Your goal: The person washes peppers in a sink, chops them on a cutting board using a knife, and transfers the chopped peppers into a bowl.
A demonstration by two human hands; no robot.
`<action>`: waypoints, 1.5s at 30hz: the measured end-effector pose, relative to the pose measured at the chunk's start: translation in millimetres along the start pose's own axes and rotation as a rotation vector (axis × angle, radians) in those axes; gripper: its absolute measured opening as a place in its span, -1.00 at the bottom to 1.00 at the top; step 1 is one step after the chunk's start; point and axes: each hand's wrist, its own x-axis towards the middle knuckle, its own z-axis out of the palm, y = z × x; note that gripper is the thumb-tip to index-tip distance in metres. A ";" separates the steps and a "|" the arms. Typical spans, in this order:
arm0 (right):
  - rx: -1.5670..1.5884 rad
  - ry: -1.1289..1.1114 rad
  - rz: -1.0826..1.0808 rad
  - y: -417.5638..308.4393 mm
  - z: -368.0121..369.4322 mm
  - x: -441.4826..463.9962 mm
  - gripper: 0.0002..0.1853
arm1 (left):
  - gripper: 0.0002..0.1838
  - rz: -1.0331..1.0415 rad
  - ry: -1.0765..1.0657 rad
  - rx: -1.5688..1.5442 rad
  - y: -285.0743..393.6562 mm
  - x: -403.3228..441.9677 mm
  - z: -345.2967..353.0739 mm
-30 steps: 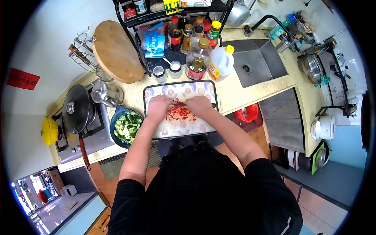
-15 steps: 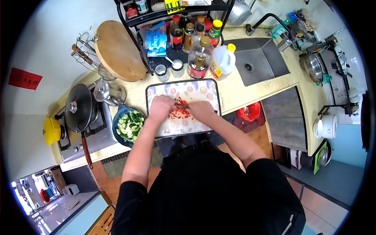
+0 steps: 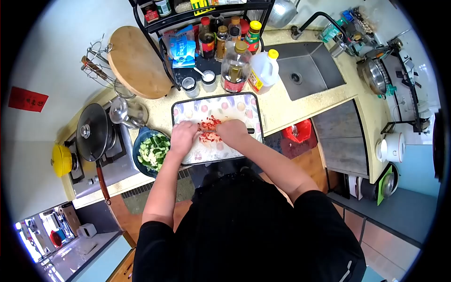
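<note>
Chopped red pieces (image 3: 210,137) lie on a patterned cutting board (image 3: 202,155) with a dark rim. A knife (image 3: 250,131) crosses them roughly sideways, its dark handle end showing at the right. My right hand (image 3: 231,133) is closed on the knife near its handle. My left hand (image 3: 184,136) is closed at the blade's other end, its fingers bent and touching the knife. Red pieces lie on both sides of the blade. Just left of the board stands a blue bowl (image 3: 136,149) of cut green vegetables (image 3: 154,152).
Behind the board stand two small jars (image 3: 190,87), a large oil bottle (image 3: 236,68) and a white jug (image 3: 264,71). The sink (image 3: 307,70) is at the right. A lidded pan (image 3: 93,131) and a metal kettle (image 3: 128,113) are at the left.
Both hands and the knife have moved slightly toward my body over the board. More red pieces now show beyond the blade. The whole view has shifted a little.
</note>
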 end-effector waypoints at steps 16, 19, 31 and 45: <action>0.732 0.057 0.244 5.1 13.0 -45.3 -0.63 | -0.56 -0.246 0.442 -0.179 68.8 -63.0 -31.8; 1.008 0.062 0.275 9.2 32.3 -45.0 -0.67 | -0.73 -0.489 0.316 -0.493 77.2 -87.7 5.9; 1.839 -0.196 0.665 -15.3 6.7 -59.0 -0.78 | -0.70 -1.252 -0.288 -1.861 98.8 -62.4 37.4; 1.911 -0.275 0.743 1.3 7.8 -73.6 -0.77 | -0.81 -1.416 -0.128 -1.921 114.3 -45.1 57.4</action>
